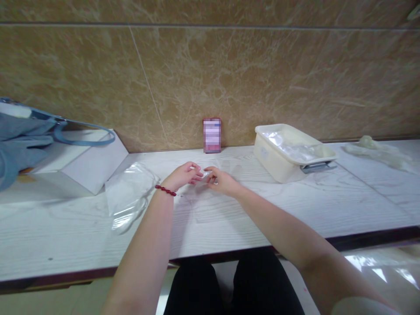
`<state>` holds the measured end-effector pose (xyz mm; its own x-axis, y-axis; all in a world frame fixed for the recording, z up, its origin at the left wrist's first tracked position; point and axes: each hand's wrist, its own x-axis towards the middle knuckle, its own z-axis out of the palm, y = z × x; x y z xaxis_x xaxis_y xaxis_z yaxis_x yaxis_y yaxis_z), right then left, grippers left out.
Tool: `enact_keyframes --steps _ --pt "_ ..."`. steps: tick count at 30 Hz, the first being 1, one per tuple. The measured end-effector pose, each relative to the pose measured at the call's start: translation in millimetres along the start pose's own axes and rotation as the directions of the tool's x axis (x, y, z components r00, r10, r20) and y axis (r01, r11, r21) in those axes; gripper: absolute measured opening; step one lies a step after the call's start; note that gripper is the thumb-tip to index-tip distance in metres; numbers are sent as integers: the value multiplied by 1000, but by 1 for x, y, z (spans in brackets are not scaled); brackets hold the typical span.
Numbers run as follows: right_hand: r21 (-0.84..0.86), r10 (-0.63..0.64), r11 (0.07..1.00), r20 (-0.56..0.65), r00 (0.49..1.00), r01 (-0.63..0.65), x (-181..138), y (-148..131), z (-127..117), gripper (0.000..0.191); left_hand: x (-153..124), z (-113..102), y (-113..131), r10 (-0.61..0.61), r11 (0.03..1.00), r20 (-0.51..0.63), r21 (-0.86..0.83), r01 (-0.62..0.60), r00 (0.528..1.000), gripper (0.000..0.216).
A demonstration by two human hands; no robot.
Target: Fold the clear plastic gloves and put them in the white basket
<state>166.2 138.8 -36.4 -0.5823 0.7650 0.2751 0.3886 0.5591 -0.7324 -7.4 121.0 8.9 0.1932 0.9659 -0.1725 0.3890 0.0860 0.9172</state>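
Note:
A small piece of clear plastic film (205, 176), perhaps a little bag, is held between my two hands just above the white wood-grain table. My right hand (220, 181) pinches its right side between thumb and fingers. On its left side are the curled fingers of my left hand (185, 175), which seem to grip its edge; a dark red bead bracelet circles that wrist. Whether anything lies inside the plastic is too small to tell. Left of my left forearm lies a pile of flat clear plastic bags (129, 194).
A phone (212, 135) leans upright against the marble-patterned wall. To the right stands a cream plastic bin (272, 159) with clear bags inside. Crumpled clear plastic (377, 153) lies farther right. A white box (95, 164) and a blue bag (22, 140) occupy the left.

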Motion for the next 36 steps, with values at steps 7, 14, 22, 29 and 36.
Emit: enact_keyframes --steps 7,14,22,29,36 --pt "-254 -143 953 99 985 164 2 -1 -10 19 2 -25 -16 167 785 14 603 -142 986 30" --pt "-370 -145 907 176 974 202 1 0 -17 22 2 -16 -18 38 606 87 790 -92 996 43" --pt "-430 -86 888 190 978 162 -1 0 -26 26 6 -12 -26 -77 583 85 812 -24 993 58" --pt "-469 -38 874 198 979 128 -1 1 -28 22 6 -11 -26 -82 584 117 811 -47 990 58" --pt "-507 1 857 186 983 95 -1 4 -32 23 2 -11 -25 -124 570 115 821 -24 986 67"
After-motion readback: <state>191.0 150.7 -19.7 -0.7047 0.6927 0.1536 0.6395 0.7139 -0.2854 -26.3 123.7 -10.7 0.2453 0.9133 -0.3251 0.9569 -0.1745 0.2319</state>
